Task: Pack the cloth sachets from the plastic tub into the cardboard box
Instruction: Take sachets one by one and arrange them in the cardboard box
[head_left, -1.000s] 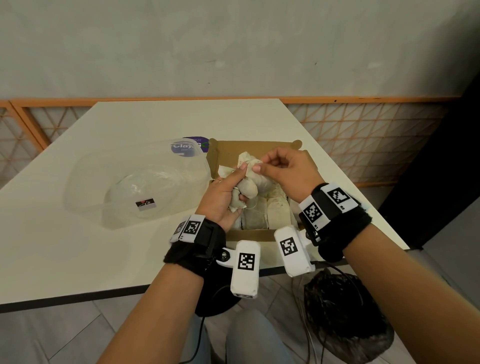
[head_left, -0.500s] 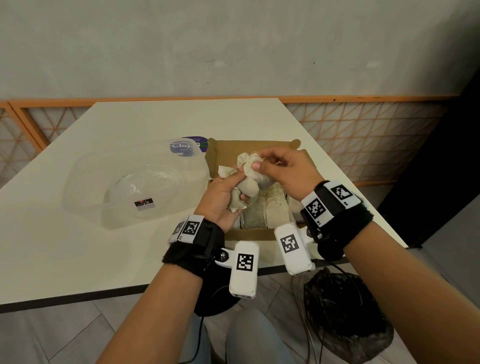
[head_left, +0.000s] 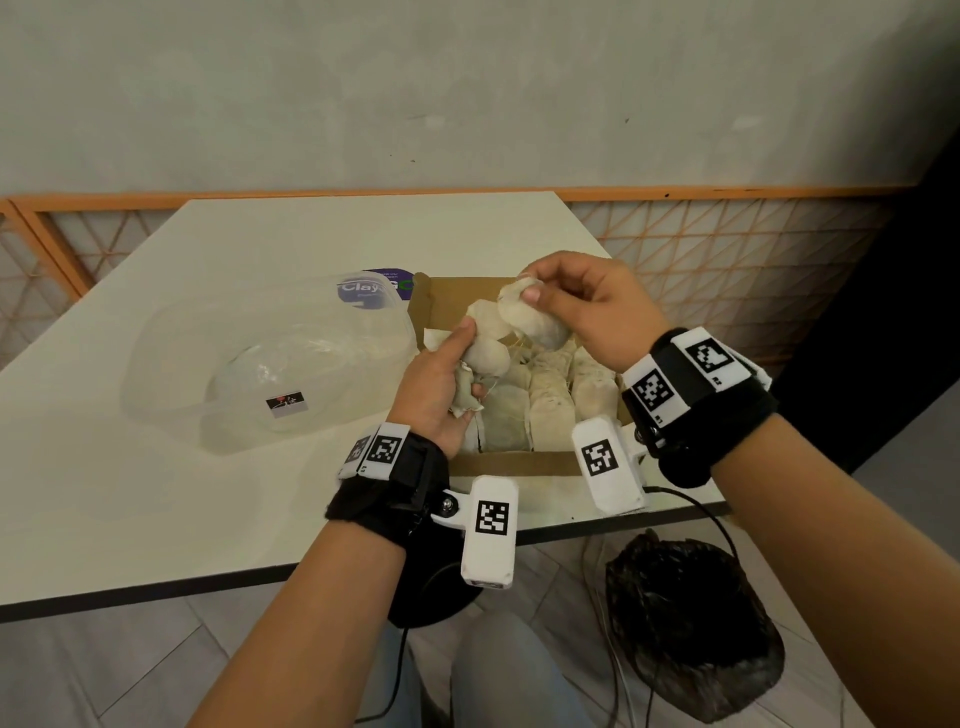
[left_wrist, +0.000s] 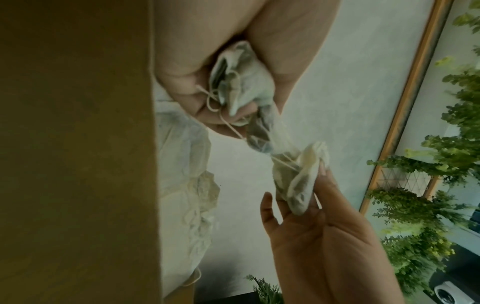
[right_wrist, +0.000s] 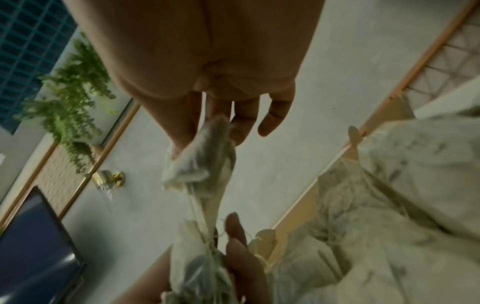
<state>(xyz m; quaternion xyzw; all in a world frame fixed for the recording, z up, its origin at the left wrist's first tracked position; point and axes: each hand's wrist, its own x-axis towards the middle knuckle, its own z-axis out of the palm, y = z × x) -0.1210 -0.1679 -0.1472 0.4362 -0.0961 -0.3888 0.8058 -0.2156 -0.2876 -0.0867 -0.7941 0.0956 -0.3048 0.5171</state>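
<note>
Above the open cardboard box (head_left: 511, 458) my left hand (head_left: 441, 384) grips a bunch of cream cloth sachets (head_left: 483, 358) (left_wrist: 241, 86). My right hand (head_left: 576, 306) pinches one sachet (head_left: 530, 319) (right_wrist: 200, 162) by its top between thumb and forefinger, up and to the right of the bunch. Thin drawstrings (left_wrist: 283, 160) run taut between that sachet and the bunch. Several sachets (head_left: 550, 405) lie packed in rows inside the box. The clear plastic tub (head_left: 270, 364) stands to the left of the box; I see no sachets in it.
The white table (head_left: 156, 493) carries the tub and the box near its right front corner. A round purple-labelled lid (head_left: 374, 288) lies behind the tub. A black bag (head_left: 691, 629) sits on the floor under the table edge. An orange lattice rail (head_left: 727, 249) runs behind.
My right hand has lifted up and to the right with one sachet, drawing it apart from the bunch in my left hand. The left hand has stayed over the box.
</note>
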